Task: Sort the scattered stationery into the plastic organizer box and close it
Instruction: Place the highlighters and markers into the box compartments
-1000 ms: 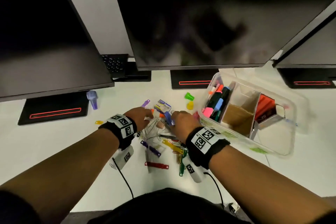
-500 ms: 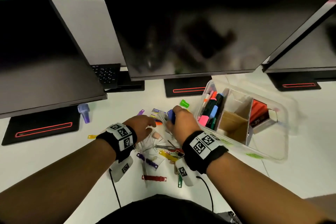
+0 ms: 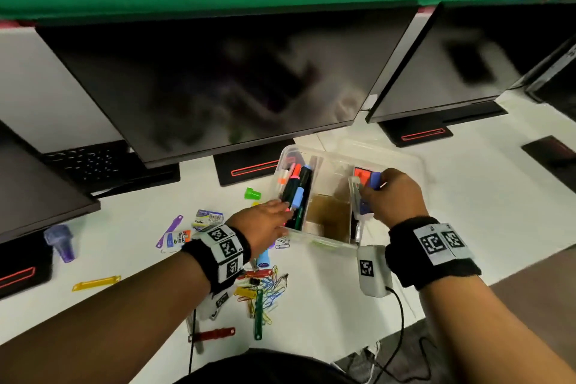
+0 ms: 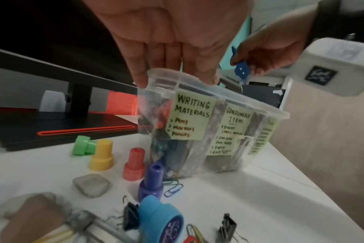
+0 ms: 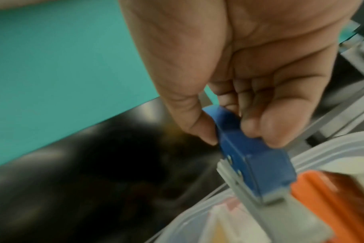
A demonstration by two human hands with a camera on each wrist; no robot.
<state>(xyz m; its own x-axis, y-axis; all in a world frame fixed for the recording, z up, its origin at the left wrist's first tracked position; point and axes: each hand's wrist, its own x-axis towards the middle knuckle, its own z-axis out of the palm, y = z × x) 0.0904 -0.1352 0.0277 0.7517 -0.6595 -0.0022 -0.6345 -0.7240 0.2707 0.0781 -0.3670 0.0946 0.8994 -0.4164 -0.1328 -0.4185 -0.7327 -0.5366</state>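
Observation:
The clear plastic organizer box (image 3: 311, 238) stands open on the white desk, split by brown card dividers. Markers (image 3: 297, 193) fill its left compartment, and an orange-red item (image 3: 361, 173) lies in the right one. My right hand (image 3: 369, 195) pinches a small blue stapler (image 3: 375, 179) between thumb and fingers, low over the right compartment. The right wrist view shows the stapler (image 5: 254, 164) and its grey metal base just above the box rim. My left hand (image 3: 282, 218) rests straight fingers (image 4: 177, 72) on the near-left rim of the labelled box (image 4: 260, 108).
Near my left wrist lie coloured paper clips (image 3: 268, 290), a blue stamp (image 3: 263, 259), staple boxes (image 3: 207, 218) and yellow (image 3: 96, 282), red (image 3: 215, 334) and green (image 3: 258, 315) strips. A green stamp (image 3: 252, 193) sits left of the box. Monitors (image 3: 218, 81) overhang the back.
My right hand lifted the blue stapler from the pile and carried it right, over the box. My left hand left the pile and went to the box rim.

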